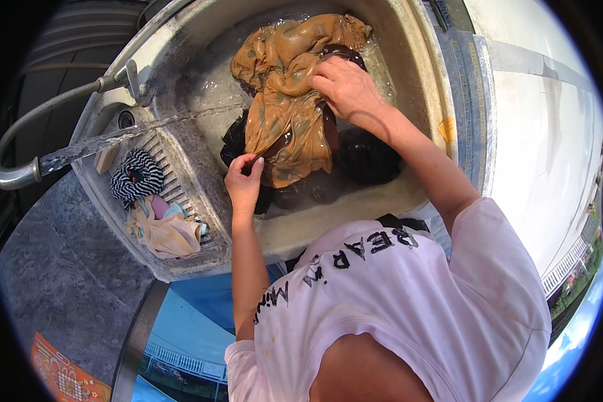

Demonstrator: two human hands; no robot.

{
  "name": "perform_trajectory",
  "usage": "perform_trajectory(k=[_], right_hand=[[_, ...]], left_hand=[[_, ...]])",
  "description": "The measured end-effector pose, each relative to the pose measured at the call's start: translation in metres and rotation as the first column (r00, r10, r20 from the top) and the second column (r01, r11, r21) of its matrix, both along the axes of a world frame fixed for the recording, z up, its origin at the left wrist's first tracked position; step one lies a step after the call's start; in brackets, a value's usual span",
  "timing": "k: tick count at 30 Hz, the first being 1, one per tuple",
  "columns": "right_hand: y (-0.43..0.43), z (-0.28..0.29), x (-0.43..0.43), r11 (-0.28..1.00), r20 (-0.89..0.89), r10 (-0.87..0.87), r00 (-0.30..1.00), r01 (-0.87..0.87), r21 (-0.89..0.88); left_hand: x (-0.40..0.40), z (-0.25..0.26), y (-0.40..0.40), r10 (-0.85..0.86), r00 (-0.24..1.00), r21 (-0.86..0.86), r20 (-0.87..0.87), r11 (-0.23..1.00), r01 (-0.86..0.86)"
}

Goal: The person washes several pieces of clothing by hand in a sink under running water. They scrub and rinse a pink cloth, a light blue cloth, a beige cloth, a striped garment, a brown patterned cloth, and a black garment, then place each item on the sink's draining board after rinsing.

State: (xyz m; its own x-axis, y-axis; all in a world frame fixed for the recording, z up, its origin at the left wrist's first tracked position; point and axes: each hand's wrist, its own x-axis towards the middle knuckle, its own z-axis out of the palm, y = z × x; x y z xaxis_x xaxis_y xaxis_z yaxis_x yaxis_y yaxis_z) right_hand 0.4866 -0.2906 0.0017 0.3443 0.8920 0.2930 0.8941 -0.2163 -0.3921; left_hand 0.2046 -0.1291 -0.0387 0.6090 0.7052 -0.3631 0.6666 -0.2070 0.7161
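Observation:
A wet orange-brown patterned garment point(291, 125) lies bunched in the basin of a stone laundry sink point(417, 65), over dark cloth point(369, 156) in the water. My left hand point(244, 178) pinches the garment's lower left edge, where a dark brown layer shows, between thumb and fingers. Higher up, my right hand point(349, 88) is on the garment's right side with its fingers bent over the fabric; its fingertips are partly hidden against the dark brown part. Water point(130, 131) streams from the faucet point(17, 173) across the sink into the basin.
On the ribbed washboard ledge point(181, 201) at left lie a black-and-white striped cloth point(138, 176) and a small pile of pale cloths point(168, 231). A block-shaped bar point(105, 158) sits near the drain point(126, 119). The faucet's curved pipe arches over the left rim.

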Motion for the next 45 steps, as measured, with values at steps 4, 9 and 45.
perform_trajectory(k=[4,9,45], right_hand=[[-0.002,-0.06,-0.019,0.975,-0.028,0.115,0.993,-0.118,-0.188],[-0.019,-0.037,-0.001,0.905,0.038,-0.079,0.996,0.088,-0.417],[-0.031,-0.027,-0.017,0.932,0.093,0.185,0.978,-0.145,-0.332]], left_hand=[[0.01,0.025,0.029,0.35,0.907,-0.288,0.232,0.916,-0.28],[0.016,0.025,0.04,-0.028,0.997,0.218,0.07,0.976,0.012],[0.05,-0.007,-0.007,-0.448,0.814,0.384,-0.37,0.724,0.573]])
